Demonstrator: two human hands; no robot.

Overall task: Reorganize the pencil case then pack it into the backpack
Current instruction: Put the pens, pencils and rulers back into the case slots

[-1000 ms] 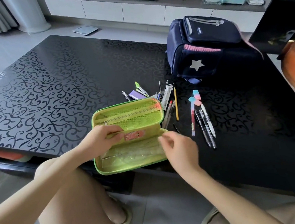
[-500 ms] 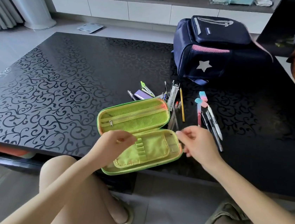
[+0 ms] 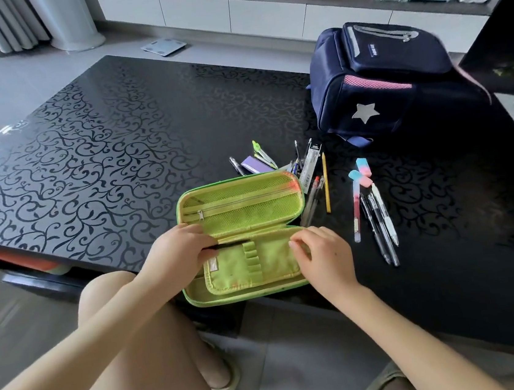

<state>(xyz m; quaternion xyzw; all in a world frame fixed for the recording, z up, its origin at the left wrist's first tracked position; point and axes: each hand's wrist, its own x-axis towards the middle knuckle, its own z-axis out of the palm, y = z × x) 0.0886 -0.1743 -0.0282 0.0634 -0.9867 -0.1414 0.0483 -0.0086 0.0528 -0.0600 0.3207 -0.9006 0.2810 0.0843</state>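
My pencil case [image 3: 241, 209] lies open at the near edge of the tabletop [image 3: 101, 164], lid laid back toward 12 o'clock. The backpack [image 3: 390, 83] stands well apart at 1 o'clock from it. My left hand [image 3: 178, 256] has its fingers curled, pinching a slim dark pen [image 3: 232, 244] along the hinge. My right hand [image 3: 323, 253] is bent over the 3 o'clock end of the inner flap [image 3: 257, 268].

The worry is that edge. The case seems to sit right on the lip, so a hard push from me could tip it into my lap. The pen could also miss the elastic loops [image 3: 251, 256] and slide loose under the flap. The loose pens [image 3: 377, 222] at 3 o'clock lie close together, and a careless reach might roll them apart.

I cannot tell whether my right fingers truly grip the flap or only rest on it. Most of the dark pen is hidden under my left hand. The heap at 12 o'clock behind the lid is too tangled to sort out. I cannot see whether the backpack is unzipped.
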